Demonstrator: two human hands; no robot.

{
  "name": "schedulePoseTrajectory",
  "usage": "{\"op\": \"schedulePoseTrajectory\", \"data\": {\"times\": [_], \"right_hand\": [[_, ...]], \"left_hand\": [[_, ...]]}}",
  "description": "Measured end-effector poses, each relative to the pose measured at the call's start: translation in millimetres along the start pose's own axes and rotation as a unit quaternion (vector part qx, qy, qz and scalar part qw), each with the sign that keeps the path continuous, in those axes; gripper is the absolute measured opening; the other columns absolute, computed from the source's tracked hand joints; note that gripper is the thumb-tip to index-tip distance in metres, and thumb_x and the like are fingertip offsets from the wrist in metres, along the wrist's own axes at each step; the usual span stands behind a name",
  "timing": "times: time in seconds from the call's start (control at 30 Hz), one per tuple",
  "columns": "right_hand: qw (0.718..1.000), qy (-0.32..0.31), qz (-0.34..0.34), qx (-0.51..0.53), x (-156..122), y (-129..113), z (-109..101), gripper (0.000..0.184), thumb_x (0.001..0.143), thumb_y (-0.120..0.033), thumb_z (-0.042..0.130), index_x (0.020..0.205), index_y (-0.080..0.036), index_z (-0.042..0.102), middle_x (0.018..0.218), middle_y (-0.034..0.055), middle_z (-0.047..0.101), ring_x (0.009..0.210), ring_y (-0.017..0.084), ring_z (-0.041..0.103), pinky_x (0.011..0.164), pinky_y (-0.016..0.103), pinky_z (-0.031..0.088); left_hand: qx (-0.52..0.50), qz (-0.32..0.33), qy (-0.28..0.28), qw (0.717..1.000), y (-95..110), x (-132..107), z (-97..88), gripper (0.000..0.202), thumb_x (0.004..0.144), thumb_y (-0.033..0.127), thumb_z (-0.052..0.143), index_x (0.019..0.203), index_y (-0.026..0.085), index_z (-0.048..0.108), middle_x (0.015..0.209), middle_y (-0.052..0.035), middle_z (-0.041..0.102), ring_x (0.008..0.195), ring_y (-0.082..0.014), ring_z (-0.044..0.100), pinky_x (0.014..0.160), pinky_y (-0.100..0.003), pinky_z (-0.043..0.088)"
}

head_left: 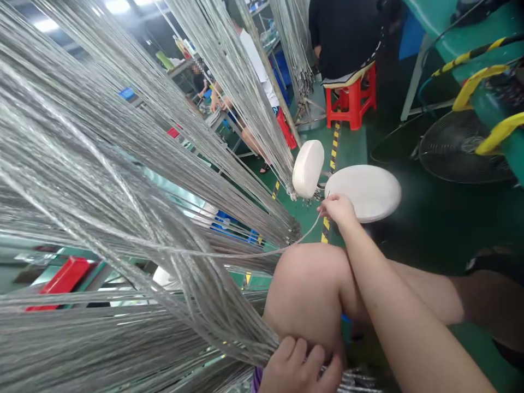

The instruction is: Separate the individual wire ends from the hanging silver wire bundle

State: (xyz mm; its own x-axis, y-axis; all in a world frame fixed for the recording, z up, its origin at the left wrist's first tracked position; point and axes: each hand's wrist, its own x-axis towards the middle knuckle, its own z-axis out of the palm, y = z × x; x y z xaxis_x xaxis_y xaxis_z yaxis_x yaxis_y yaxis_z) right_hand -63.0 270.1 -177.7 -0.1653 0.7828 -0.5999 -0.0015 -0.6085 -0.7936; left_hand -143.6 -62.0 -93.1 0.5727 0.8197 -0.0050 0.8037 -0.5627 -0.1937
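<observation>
A thick hanging bundle of thin silver wires fills the left half of the view. My left hand, at the bottom, is closed around the gathered lower end of that bundle, just below my knee. My right hand reaches forward over the knee with its fingers pinched on a single silver wire, drawn out sideways from the bundle. The wire's end sits in my fingertips near a white stool.
A white stool with a white backrest stands ahead. Beyond it are a red plastic stool with a seated person in black, other workers at benches, a floor fan, and a green floor with yellow-black tape. More wire bundles hang behind.
</observation>
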Motion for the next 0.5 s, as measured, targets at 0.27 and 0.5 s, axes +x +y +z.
{"op": "schedulePoseTrajectory", "data": {"times": [0.27, 0.5], "right_hand": [[0.966, -0.099, 0.047, -0.233, -27.8, 14.9, -36.4, 0.024, 0.101, -0.036, 0.067, 0.112, -0.014, 0.068, 0.104, 0.0052, 0.072, 0.084, 0.016, 0.071, 0.075, 0.033, 0.063], [0.946, -0.166, -0.037, -0.276, -51.9, -2.0, -52.1, 0.027, 0.101, -0.037, 0.067, 0.118, -0.017, 0.071, 0.117, 0.0077, 0.075, 0.097, 0.020, 0.074, 0.091, 0.042, 0.062]], "left_hand": [[-0.106, 0.016, -0.040, 0.993, 2.7, 24.7, -9.5, 0.022, 0.096, 0.036, 0.067, 0.113, 0.024, 0.061, 0.078, 0.0013, 0.064, 0.066, -0.0189, 0.054, 0.060, -0.039, 0.027], [-0.125, 0.056, -0.033, 0.990, 19.3, 27.0, -9.0, 0.020, 0.093, 0.038, 0.068, 0.097, 0.020, 0.060, 0.084, -0.0011, 0.066, 0.072, -0.0202, 0.058, 0.063, -0.040, 0.030]]}}
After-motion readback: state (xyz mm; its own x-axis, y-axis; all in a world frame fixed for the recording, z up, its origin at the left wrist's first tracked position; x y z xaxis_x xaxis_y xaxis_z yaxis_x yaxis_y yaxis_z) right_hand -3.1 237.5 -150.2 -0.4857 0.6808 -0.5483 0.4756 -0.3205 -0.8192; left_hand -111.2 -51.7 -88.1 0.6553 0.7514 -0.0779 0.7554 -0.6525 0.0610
